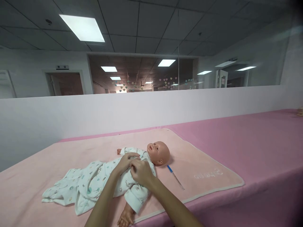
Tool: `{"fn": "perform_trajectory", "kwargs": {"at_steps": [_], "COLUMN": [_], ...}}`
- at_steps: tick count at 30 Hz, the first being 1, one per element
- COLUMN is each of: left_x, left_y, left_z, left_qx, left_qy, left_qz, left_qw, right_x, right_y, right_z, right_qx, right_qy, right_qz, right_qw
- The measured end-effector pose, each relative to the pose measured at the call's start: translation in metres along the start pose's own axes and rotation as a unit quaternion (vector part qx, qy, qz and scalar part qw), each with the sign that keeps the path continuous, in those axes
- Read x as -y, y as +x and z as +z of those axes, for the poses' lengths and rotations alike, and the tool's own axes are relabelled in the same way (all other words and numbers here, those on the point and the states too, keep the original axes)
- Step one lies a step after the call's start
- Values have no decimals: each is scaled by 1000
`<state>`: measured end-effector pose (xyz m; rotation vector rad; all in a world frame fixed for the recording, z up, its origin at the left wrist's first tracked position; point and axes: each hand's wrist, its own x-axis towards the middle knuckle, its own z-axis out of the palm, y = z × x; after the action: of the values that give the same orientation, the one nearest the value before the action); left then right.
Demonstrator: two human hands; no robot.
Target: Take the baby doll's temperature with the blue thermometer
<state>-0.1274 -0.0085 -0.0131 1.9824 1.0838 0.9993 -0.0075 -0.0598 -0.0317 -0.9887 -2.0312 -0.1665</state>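
A baby doll [158,152] lies on its back on a pale pink blanket [208,164], head to the right. It wears a white printed romper [94,179] that trails loose to the left. My left hand [126,161] and my right hand [141,171] meet on the doll's chest, both pinching the romper fabric near the collar. The doll's bare hand [125,217] sticks out of a sleeve near the front edge. A thin blue-tipped thermometer-like stick [175,177] lies on the blanket just right of the doll.
The blanket lies on a long table with a darker pink cover [260,142]. A low white partition wall [142,110] runs behind the table. Beyond it are glass office walls and a doorway [65,83].
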Motion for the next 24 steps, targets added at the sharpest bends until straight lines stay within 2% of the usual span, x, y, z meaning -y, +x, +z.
{"fn": "perform_trajectory", "kwargs": {"at_steps": [2,5,8,9,12,13,16,17,20,24], "left_x": [2,5,2,2,2,4,12,16,22,22], "left_y": [-1,-3,-5,-5,-5,-4,-1,0,1,1], "left_z": [0,0,1,1,-2,-4,-9,-10,-12,-11], "left_qx": [-2,-1,-13,-21,-71,-98,-168,-180,-195,-189], "left_qy": [18,18,-33,-52,-153,-217,-396,-423,-449,-478], "left_qz": [4,3,-12,-16,-58,-83,-134,-135,-126,-124], "left_qw": [1000,1000,999,998,984,968,893,878,863,849], "right_x": [6,6,-16,-27,-61,-70,-85,-86,-82,-75], "right_y": [-7,-31,-73,-89,-128,-136,-146,-145,-138,-134], "right_z": [-13,-36,-54,-58,-66,-67,-71,-72,-76,-82], "right_qx": [6,-53,-138,-149,-134,-120,-76,-68,-61,-27], "right_qy": [-7,3,-60,-99,-222,-247,-269,-264,-249,-308], "right_qz": [23,124,270,294,295,288,287,295,325,350], "right_qw": [1000,991,951,939,920,917,916,916,910,884]}}
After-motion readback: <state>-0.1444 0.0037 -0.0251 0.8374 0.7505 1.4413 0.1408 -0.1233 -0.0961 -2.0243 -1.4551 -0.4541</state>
